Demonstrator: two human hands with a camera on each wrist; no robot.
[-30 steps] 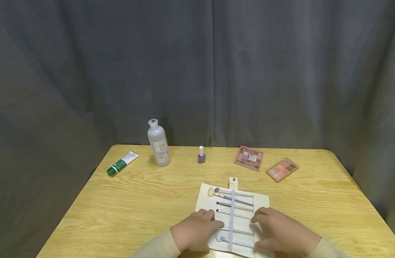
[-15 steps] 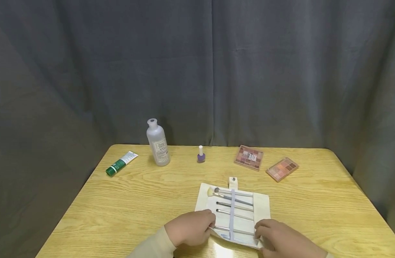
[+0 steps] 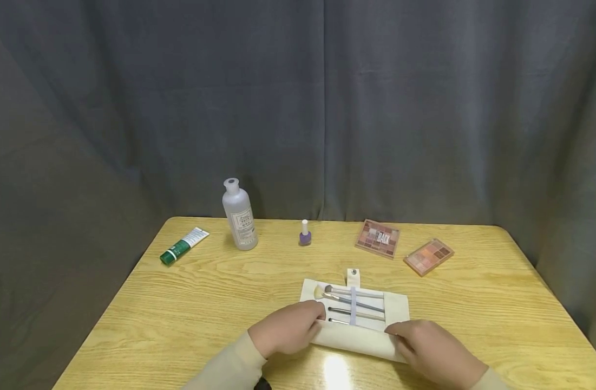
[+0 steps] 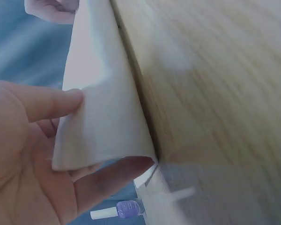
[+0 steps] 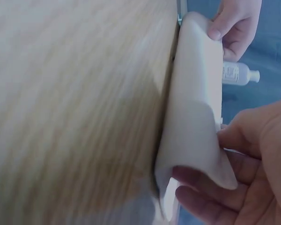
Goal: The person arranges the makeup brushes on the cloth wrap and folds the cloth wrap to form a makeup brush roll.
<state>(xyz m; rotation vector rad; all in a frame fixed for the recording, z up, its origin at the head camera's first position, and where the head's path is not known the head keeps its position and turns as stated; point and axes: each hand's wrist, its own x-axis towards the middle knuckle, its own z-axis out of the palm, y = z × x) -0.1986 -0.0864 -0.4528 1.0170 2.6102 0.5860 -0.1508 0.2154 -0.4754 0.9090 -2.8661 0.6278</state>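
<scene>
A cream fabric brush roll (image 3: 356, 342) lies on the table with its near edge folded up and over. Several makeup brushes (image 3: 356, 304) show in its upper part, under a lilac elastic band; the lower ones are hidden by the fold. My left hand (image 3: 289, 326) pinches the folded edge at its left end, thumb on the outside and fingers inside the fold, as the left wrist view shows. At the right end my right hand (image 3: 431, 346) grips the same edge, its fingers tucked into the curl. The roll's snap tab (image 3: 353, 278) points away at the far side.
Along the back of the wooden table (image 3: 205, 303) are a green and white tube (image 3: 184, 246), a clear bottle (image 3: 241, 216), a purple nail polish bottle (image 3: 305, 234) and two eyeshadow palettes (image 3: 378, 238). A dark grey curtain (image 3: 249, 108) hangs behind.
Both hands have taken the roll's near edge and folded it up and away, covering the lower brushes. The things at the back have stayed in place.
</scene>
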